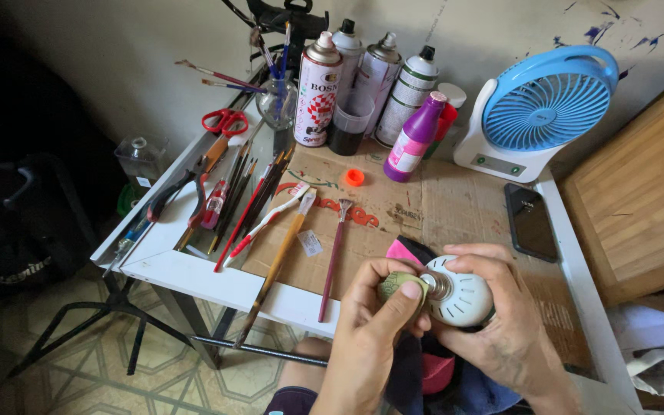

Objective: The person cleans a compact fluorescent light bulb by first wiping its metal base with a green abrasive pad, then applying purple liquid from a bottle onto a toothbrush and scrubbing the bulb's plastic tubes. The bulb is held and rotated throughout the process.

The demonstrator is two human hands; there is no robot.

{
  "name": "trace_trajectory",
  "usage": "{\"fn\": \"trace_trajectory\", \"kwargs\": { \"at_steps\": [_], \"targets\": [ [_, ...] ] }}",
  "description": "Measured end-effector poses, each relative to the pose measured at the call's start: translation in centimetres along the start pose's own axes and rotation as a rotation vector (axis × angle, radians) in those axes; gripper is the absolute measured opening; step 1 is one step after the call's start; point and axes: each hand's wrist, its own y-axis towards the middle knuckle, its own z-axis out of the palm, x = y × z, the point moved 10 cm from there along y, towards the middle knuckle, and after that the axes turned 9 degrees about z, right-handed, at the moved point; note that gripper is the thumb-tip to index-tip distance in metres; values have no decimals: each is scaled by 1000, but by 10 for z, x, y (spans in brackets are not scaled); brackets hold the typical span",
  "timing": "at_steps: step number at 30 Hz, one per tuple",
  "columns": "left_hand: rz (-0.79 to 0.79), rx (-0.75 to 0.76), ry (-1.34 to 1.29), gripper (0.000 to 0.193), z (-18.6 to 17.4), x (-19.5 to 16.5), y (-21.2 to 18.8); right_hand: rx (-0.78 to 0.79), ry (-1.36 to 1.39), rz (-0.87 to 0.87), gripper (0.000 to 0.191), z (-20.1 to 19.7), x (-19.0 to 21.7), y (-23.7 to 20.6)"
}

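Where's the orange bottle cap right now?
Orange cap: head view, upper centre, on the cardboard, just left of the purple bottle.

Pale plastered wall (486,23) at back, flecked with blue paint at upper right. White-framed table (194,269) on dark metal legs, its top covered by a sheet of brown cardboard (439,207). Wooden board surface (639,200) abuts the right side. Floor (155,376) tiled in a greenish geometric pattern. Left side falls into deep shadow; soft daylight on the tabletop.
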Motion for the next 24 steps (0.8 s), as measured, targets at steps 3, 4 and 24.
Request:
{"fn": "trace_trajectory", "kwargs": {
  "at_steps": [3, 4, 24],
  "targets": [
    [37, 35, -54, 20, 1, -1, -2, -67, -25, -34, 75, 3, 1, -5],
    [56, 50, -70, 20, 2, -2, -2, -88, -37, -53, 76, 4, 2, -7],
    [-61, -47, -149, 13, -2, 6, -6, -206, 15, -55, 78, 8, -7, -22]
  ]
}}
